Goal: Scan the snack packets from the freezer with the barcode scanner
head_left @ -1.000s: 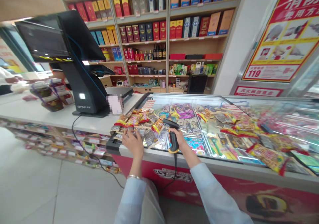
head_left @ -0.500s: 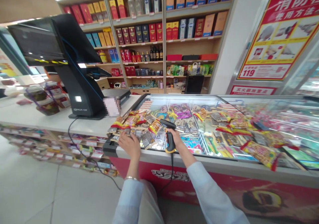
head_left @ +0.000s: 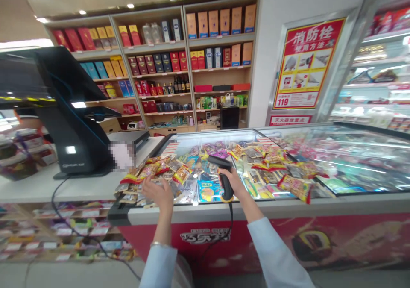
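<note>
My right hand [head_left: 232, 181] is wrapped round a black and yellow barcode scanner [head_left: 227, 187], its head pointing left and its cable hanging down the freezer front. The scanner is above the glass top of a chest freezer [head_left: 198, 213]. My left hand [head_left: 159, 194] lies over a pile of snack packets [head_left: 150, 170] at the freezer's left end, fingers apart and bent over them; the fingertips are partly blurred. A red and yellow packet [head_left: 182, 174] lies to the right of that hand. Another spread of packets [head_left: 272, 157] lies right of the scanner.
A black checkout screen on a stand [head_left: 77, 121] is on the white counter [head_left: 22, 189] to the left, with jars [head_left: 19, 160] beside it. Shelves of boxes and bottles [head_left: 160, 66] line the back wall. A red fire-hydrant sign [head_left: 307, 66] hangs at the right.
The view has turned right. My right hand has carried the scanner to the right over the freezer, away from the left pile. My left hand stays over that pile.
</note>
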Tool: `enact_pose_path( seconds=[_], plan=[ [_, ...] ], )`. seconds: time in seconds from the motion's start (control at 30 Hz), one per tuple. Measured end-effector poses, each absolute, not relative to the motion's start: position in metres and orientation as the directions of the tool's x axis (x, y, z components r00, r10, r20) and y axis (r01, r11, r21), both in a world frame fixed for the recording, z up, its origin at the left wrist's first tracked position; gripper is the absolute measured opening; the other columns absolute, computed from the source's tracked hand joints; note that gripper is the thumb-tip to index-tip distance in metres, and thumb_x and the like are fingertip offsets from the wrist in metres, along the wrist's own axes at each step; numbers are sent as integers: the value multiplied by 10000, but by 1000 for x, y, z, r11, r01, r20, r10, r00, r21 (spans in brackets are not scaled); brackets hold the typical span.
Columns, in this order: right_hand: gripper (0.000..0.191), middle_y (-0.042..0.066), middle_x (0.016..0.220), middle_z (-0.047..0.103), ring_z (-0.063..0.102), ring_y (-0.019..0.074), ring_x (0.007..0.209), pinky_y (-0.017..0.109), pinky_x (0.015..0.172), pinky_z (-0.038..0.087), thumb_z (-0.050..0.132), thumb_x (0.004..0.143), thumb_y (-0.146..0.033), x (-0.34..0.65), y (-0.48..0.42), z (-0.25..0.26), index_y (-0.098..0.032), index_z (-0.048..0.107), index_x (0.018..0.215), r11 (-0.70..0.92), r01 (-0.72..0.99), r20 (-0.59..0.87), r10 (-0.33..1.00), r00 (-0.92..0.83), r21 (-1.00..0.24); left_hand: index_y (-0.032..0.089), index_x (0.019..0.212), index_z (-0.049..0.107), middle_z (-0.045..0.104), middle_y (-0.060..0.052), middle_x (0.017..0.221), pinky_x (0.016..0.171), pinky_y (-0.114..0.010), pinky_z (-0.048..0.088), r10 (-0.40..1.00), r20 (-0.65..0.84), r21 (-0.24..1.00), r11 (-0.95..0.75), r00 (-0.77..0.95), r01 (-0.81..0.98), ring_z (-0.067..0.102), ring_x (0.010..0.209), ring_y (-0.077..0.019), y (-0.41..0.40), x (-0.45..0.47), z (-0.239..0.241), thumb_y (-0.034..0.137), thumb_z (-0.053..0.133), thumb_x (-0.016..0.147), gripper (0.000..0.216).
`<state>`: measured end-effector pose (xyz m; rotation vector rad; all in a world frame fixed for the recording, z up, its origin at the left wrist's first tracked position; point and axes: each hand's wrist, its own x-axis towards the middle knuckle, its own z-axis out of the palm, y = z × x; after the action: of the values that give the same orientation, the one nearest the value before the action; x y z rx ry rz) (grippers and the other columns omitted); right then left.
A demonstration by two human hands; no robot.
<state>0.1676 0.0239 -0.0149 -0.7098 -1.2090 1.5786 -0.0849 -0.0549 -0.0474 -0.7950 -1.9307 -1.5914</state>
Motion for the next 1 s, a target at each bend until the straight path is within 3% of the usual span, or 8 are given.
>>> enact_pose_path(
  seconds=[0.3,0.57,0.63,0.73,0.83,1.0],
  plan=[
    [282,-15,506,604,530,126,379,241,370,438,780,632,-406,288,41,-2,-193,599,676,101,-467,125,992,-21,-878,169,1221,496,573,-166,1217,1088,-560,346,367,819,548,-278,-441,789,507,1226,-315,9,50,-27,279,487,908,332],
    [296,-10,504,603,505,134,359,265,345,400,785,604,-416,351,52,-18,-207,581,649,125,-391,77,988,135,-912,170,1241,473,568,-144,1190,1037,-458,425,592,757,612,-493,-277,619,546,1158,-261,62,144,-22,168,487,860,381],
    [289,-6,501,606,514,142,367,271,351,405,783,598,-416,363,57,-21,-211,583,642,123,-381,63,984,165,-916,177,1213,483,573,-138,1196,993,-418,457,696,665,700,-454,-271,551,585,1097,-233,77,161,-24,154,485,862,352],
    [277,-4,484,598,510,152,359,278,339,391,775,594,-423,379,65,-27,-216,596,633,121,-362,54,980,190,-924,169,1155,505,598,-137,1185,882,-337,495,862,417,826,-227,-288,515,636,959,-188,99,176,-31,175,498,885,270],
    [272,1,480,599,509,156,357,285,345,399,765,615,-439,390,72,-34,-214,611,630,113,-339,55,983,177,-934,142,1102,543,644,-155,1122,867,-323,481,916,268,820,-53,-300,569,649,970,-210,115,180,-38,235,534,901,222],
    [305,8,496,603,532,160,383,287,378,418,779,637,-455,393,78,-46,-203,608,622,100,-268,71,991,114,-958,163,869,628,701,-152,958,858,-356,453,940,215,766,6,-265,643,657,1002,-282,127,176,-49,389,516,931,260]
  ],
)
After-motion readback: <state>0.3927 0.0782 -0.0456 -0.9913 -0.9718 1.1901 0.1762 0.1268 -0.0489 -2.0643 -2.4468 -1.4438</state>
